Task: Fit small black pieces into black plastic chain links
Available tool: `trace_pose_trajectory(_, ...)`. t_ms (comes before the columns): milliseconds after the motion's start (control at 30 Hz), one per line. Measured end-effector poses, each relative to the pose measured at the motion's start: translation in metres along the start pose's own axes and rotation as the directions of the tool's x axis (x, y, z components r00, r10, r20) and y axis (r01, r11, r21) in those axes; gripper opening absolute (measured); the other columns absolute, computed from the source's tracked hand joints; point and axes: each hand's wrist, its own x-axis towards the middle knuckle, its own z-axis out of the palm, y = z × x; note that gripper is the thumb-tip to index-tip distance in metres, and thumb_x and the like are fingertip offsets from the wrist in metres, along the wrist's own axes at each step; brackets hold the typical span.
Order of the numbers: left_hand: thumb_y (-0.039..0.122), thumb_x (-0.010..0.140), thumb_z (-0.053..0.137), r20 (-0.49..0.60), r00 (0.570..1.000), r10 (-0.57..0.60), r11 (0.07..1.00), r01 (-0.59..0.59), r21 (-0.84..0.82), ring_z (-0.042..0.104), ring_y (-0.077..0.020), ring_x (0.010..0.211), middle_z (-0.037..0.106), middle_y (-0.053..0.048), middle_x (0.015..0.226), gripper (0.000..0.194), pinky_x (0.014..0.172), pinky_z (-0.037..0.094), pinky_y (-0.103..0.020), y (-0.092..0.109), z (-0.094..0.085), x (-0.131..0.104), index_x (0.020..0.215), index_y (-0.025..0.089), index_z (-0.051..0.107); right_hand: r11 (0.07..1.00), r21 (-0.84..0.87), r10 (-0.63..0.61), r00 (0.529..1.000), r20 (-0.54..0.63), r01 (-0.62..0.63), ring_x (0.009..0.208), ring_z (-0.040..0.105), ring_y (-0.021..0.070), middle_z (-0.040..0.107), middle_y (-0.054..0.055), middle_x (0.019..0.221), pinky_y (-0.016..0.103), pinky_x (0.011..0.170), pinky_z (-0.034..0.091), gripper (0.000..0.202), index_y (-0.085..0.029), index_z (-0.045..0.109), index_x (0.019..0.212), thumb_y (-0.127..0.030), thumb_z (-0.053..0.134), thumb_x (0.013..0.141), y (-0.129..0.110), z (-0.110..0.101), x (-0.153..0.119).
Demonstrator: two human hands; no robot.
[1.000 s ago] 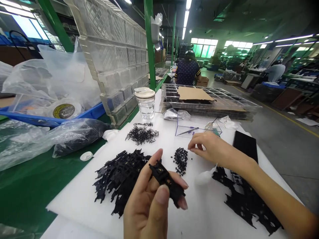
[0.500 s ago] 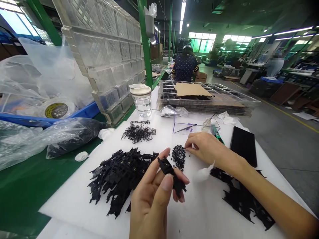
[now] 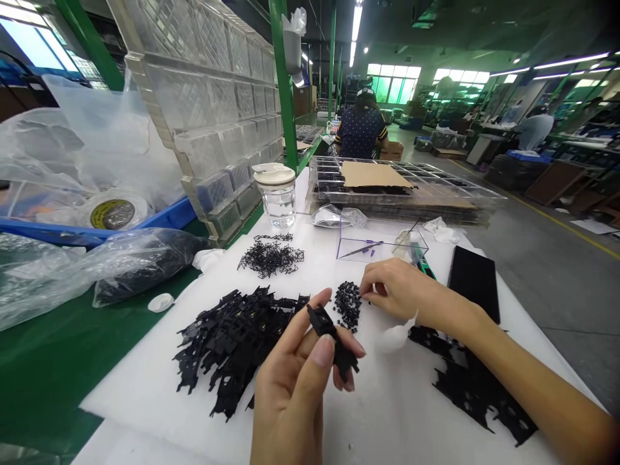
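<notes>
A black moulded plastic part [image 3: 343, 356] is gripped between the thumb and fingers of my left hand [image 3: 296, 381], tilted above the white work surface. My right hand [image 3: 409, 290] has thumb and forefinger pinched together at the right edge of a small heap of tiny black pieces [image 3: 347, 305]. Whatever is between those fingertips is too small to make out. Left of my left hand lies a large pile of similar flat black parts [image 3: 232, 345]. Behind it is a heap of thin black bent pieces [image 3: 271, 257]. More black parts [image 3: 477, 387] lie partly hidden under my right forearm.
A lidded cup of clear liquid [image 3: 279, 200] stands at the back left. A clear box [image 3: 382, 248] with tweezers, a black phone-like slab [image 3: 475, 284] and stacked clear trays [image 3: 411, 197] lie beyond my hands. A small white pointed item [image 3: 398, 336] sits near my right wrist.
My right fingertips have barely moved at the heap's edge. My left hand and the part in it have turned very slightly. The view has shifted a little.
</notes>
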Motion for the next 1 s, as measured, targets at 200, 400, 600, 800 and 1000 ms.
trace_pose_trajectory(200,0.038,0.083,0.082,0.0,1.0,-0.004,1.0,0.004,0.009,0.05,-0.01,0.059,0.07,-0.004,0.069,0.053,0.055,0.04,-0.02,0.0006,0.0002,0.0001,0.128,0.013,0.07,1.0,0.001,0.022,1.0,-0.021,-0.022,0.078,0.066,0.0179,0.077,0.002,0.087,0.03,0.073,0.045,0.017,-0.023,0.08,0.082,-0.014,0.067,0.089,0.0028,0.0023,0.0019)
trace_pose_trajectory(400,0.038,0.083,0.081,0.004,1.0,-0.003,1.0,0.003,0.015,0.049,-0.0099,0.059,0.069,-0.004,0.068,0.054,0.054,0.039,-0.019,0.0005,0.0003,0.0001,0.129,0.012,0.069,0.999,-0.014,0.041,0.999,-0.034,-0.041,0.077,0.065,0.0172,0.075,0.001,0.085,0.031,0.071,0.044,0.015,-0.022,0.077,0.08,-0.014,0.067,0.087,0.0033,0.0024,0.0015)
trace_pose_trajectory(600,0.038,0.082,0.082,0.001,1.0,-0.004,1.0,0.004,0.017,0.05,-0.0105,0.059,0.069,-0.003,0.068,0.054,0.054,0.039,-0.02,0.0007,0.0003,-0.0001,0.128,0.012,0.069,0.997,-0.046,0.054,0.998,-0.025,-0.055,0.073,0.063,0.0178,0.074,0.002,0.08,0.031,0.068,0.043,0.017,-0.021,0.075,0.076,-0.014,0.064,0.087,0.0006,0.0005,-0.0003)
trace_pose_trajectory(800,0.038,0.082,0.082,0.003,1.0,-0.004,1.0,0.004,0.017,0.05,-0.011,0.06,0.069,-0.004,0.069,0.054,0.054,0.039,-0.02,0.0011,0.0007,0.0,0.128,0.013,0.07,0.994,-0.078,0.069,0.997,-0.024,-0.071,0.074,0.063,0.0193,0.075,0.003,0.081,0.031,0.065,0.041,0.018,-0.021,0.073,0.075,-0.012,0.062,0.085,-0.0016,-0.0027,-0.0029)
trace_pose_trajectory(1000,0.038,0.087,0.079,0.02,1.0,-0.011,1.0,0.011,0.001,0.051,-0.0104,0.06,0.07,-0.003,0.073,0.053,0.057,0.043,-0.02,-0.0013,-0.0009,-0.0001,0.134,0.015,0.069,0.995,-0.078,0.064,0.998,-0.012,-0.065,0.073,0.063,0.0188,0.074,0.003,0.079,0.03,0.066,0.042,0.019,-0.021,0.073,0.075,-0.009,0.062,0.084,0.0005,-0.0009,-0.002)
